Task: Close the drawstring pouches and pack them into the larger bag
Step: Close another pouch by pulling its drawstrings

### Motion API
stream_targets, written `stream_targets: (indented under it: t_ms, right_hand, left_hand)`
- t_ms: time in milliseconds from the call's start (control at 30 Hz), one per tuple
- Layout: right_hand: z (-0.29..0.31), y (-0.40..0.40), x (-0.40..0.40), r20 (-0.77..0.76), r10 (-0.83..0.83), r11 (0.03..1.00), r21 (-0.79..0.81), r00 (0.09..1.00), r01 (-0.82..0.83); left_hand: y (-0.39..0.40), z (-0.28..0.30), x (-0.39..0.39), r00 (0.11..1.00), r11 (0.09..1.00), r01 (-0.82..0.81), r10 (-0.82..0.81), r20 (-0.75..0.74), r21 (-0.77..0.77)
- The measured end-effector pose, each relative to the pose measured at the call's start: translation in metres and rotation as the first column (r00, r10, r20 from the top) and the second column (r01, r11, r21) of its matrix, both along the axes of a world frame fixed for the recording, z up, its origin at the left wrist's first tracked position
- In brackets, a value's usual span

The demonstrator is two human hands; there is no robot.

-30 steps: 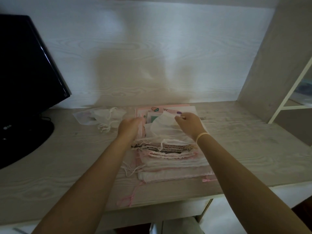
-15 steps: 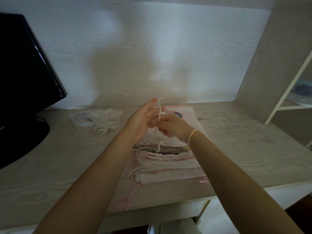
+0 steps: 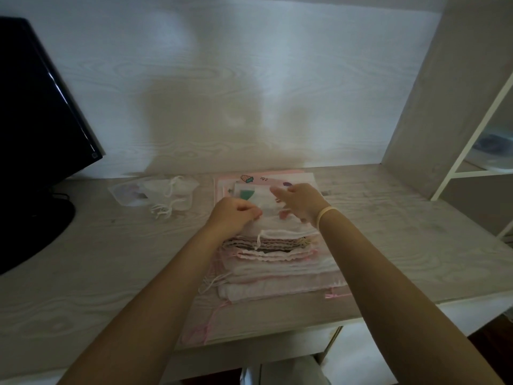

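On a pale wood-grain desk (image 3: 83,273), a black monitor (image 3: 33,129) is standing at the far left. At centre, a stack of flat drawstring pouches (image 3: 277,262) is lying on a pink bag (image 3: 249,323). Both hands are resting on the top white pouch (image 3: 266,215): the left hand (image 3: 234,215) is curling its fingers and pinching the fabric, the right hand (image 3: 299,201) is lying with loosely bent fingers. Far left of the stack, another sheer pouch (image 3: 166,193) is lying.
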State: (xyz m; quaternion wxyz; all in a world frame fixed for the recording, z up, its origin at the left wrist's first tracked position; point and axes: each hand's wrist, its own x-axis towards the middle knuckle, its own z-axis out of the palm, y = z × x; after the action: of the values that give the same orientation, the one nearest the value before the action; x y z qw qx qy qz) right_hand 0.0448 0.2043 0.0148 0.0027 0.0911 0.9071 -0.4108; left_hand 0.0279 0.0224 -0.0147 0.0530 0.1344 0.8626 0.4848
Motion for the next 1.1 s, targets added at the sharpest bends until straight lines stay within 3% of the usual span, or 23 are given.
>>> stream_targets:
  t_ms: [67, 200, 400, 533, 700, 833, 933, 1100]
  right_hand:
    - [-0.003, 0.007, -0.002, 0.080, 0.013, 0.940, 0.338, 0.997, -0.039]
    - [-0.011, 0.006, -0.001, 0.178, -0.030, 0.878, 0.475, 0.984, -0.059]
    - [-0.010, -0.009, -0.004, 0.141, 0.081, 0.905, 0.404, 0.987, -0.132]
    - [-0.010, -0.004, 0.000, 0.020, 0.046, 0.914, 0.402, 0.999, -0.050]
    - [0.004, 0.000, 0.007, 0.202, 0.075, 0.928, 0.344, 0.976, -0.143]
    - [0.023, -0.010, 0.021, 0.387, 0.235, 0.833, 0.392, 0.891, -0.390]
    - [0.029, -0.015, 0.026, 0.402, 0.325, 0.813, 0.343, 0.856, -0.470]
    - [0.026, -0.022, 0.026, 0.351, 0.373, 0.868, 0.195, 0.859, -0.456]
  left_hand:
    - [0.000, -0.001, 0.000, 0.999, 0.998, -0.051, 0.050, 0.003, 0.028]
    - [0.001, -0.001, 0.004, 0.992, 0.990, -0.127, 0.126, 0.009, 0.068]
    - [0.003, 0.002, 0.007, 0.971, 0.964, -0.241, 0.240, 0.022, 0.110]
    - [0.001, 0.004, 0.005, 0.962, 0.950, -0.275, 0.273, 0.031, 0.146]
    - [0.001, 0.006, 0.001, 0.925, 0.883, -0.380, 0.367, 0.100, 0.277]
    - [0.003, 0.008, 0.000, 0.913, 0.906, -0.387, 0.402, -0.065, 0.175]
    - [0.006, 0.014, 0.001, 0.926, 0.919, -0.359, 0.372, -0.060, 0.165]
    - [0.007, 0.020, 0.010, 0.964, 0.916, -0.262, 0.236, 0.122, 0.302]
